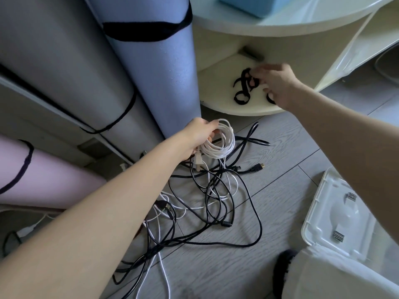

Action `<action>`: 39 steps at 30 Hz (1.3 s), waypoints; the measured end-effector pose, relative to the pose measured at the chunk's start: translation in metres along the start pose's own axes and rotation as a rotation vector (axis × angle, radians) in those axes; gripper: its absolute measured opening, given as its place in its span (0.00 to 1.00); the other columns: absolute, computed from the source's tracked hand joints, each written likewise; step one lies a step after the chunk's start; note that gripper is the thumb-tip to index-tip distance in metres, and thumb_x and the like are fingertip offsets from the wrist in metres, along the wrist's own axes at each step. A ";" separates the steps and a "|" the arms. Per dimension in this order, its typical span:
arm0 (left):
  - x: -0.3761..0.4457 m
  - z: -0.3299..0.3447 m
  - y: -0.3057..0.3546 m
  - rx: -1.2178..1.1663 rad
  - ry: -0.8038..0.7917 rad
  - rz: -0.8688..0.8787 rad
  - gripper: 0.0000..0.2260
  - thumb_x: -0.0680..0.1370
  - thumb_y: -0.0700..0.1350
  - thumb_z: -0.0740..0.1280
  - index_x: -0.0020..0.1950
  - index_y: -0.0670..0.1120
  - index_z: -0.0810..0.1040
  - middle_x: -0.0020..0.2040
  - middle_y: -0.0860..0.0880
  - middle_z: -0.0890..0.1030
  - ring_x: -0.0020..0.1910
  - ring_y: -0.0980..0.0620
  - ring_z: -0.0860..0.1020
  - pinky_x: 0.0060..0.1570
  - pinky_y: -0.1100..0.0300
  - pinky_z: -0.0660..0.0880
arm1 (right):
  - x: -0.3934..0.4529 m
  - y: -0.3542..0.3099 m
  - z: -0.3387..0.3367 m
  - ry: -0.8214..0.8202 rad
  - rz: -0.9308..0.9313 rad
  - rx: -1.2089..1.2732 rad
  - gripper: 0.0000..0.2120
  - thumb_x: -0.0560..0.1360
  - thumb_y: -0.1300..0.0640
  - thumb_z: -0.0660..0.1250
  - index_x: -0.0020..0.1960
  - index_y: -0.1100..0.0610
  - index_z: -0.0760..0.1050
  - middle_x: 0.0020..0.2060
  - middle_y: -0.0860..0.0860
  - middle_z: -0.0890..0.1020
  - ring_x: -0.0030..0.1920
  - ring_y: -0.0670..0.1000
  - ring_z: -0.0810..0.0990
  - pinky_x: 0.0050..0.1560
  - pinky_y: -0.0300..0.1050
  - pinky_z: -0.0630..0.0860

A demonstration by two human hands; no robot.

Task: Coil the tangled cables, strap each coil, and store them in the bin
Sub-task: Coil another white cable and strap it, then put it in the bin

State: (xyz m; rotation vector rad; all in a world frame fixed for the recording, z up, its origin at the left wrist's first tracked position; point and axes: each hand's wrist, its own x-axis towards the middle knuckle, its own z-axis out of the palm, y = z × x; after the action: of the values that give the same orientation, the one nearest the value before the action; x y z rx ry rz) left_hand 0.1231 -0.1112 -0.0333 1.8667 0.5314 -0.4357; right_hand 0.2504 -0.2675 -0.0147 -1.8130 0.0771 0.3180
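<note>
Mid-frame, the left hand (199,134) is gripping one finished white coil (218,140); the right hand (275,83), upper right, is pinching a black strap (246,80). Tangled cables (205,201) are still lying below, uncoiled.

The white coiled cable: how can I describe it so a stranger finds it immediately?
Start at the tall blue rolled mat standing on the grey floor. At its foot, the left hand holds the white coiled cable above the loose tangle of black and white cables. It alone is wound into a neat ring.
</note>
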 end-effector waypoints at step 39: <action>-0.180 -0.080 0.053 0.050 0.044 0.169 0.13 0.82 0.47 0.57 0.40 0.44 0.74 0.34 0.50 0.66 0.30 0.55 0.63 0.28 0.65 0.60 | -0.183 -0.126 -0.013 -0.339 -0.201 -0.608 0.06 0.73 0.61 0.70 0.37 0.58 0.77 0.29 0.54 0.73 0.30 0.49 0.68 0.32 0.34 0.68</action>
State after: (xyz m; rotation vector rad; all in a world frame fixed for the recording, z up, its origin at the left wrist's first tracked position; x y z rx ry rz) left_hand 0.0062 -0.0797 0.1315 1.9547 0.3914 -0.2983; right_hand 0.1049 -0.2676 0.1533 -2.3118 -0.4847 0.5408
